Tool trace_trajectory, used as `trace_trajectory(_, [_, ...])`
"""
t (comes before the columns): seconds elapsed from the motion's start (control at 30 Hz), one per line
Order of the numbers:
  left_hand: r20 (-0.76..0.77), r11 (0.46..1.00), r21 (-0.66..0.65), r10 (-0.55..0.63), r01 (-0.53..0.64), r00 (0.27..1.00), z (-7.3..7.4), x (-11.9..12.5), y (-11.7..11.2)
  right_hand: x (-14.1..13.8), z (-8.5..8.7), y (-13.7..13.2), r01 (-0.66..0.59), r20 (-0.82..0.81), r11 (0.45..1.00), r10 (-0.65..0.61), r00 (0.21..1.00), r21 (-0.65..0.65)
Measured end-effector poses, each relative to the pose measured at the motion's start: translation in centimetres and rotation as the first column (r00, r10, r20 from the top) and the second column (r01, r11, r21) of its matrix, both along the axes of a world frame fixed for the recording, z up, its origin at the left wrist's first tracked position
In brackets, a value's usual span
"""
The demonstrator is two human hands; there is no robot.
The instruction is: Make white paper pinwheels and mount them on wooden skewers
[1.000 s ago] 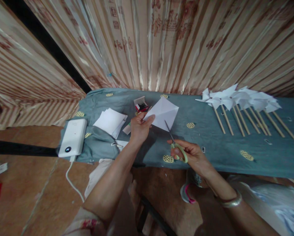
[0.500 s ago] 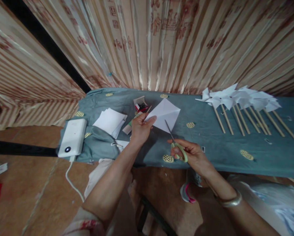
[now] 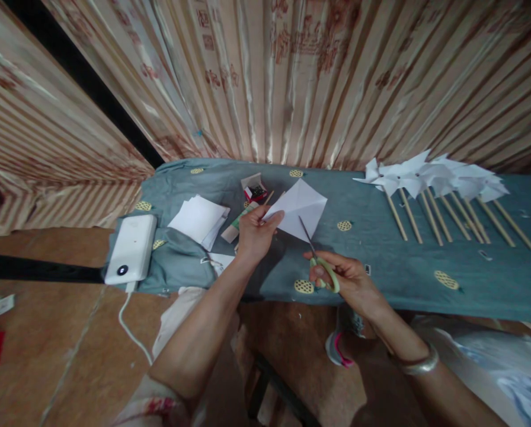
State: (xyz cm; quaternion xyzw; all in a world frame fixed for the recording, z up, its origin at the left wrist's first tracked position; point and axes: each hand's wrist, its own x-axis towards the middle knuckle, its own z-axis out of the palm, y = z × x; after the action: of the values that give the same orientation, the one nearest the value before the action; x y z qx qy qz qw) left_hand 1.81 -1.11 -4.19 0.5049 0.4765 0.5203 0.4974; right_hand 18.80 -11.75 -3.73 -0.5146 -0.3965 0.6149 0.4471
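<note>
My left hand [image 3: 255, 232] pinches the near left corner of a white square of paper [image 3: 300, 204] and holds it tilted above the grey-blue cloth [image 3: 394, 270]. My right hand [image 3: 348, 279] grips green-handled scissors [image 3: 316, 252]. Their blades point up and away into the paper's lower edge. A silver bangle sits on my right wrist.
A stack of white paper squares [image 3: 198, 218] lies to the left, beside a white power bank [image 3: 132, 248] with a cable. A small open box [image 3: 253, 187] sits behind the paper. Several white paper pinwheels on wooden sticks [image 3: 438, 190] lie at the right. Striped curtains hang behind.
The paper has shifted slightly right and up in my left hand. The scissors blades have stayed at its lower edge.
</note>
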Motion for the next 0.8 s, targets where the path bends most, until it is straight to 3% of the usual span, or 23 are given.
trace_trajectory(0.57, [0.023,0.999,-0.034,-0.005,0.006,1.0,0.35,0.19,-0.18,0.02,-0.07,-0.06,0.001,0.055,1.0,-0.002,0.998,0.022])
trace_trajectory(0.8, [0.012,0.999,-0.036,-0.005,0.005,1.0,0.41,0.16,-0.19,-0.05,-0.15,-0.04,0.012,0.005,1.0,-0.012,1.0,0.028])
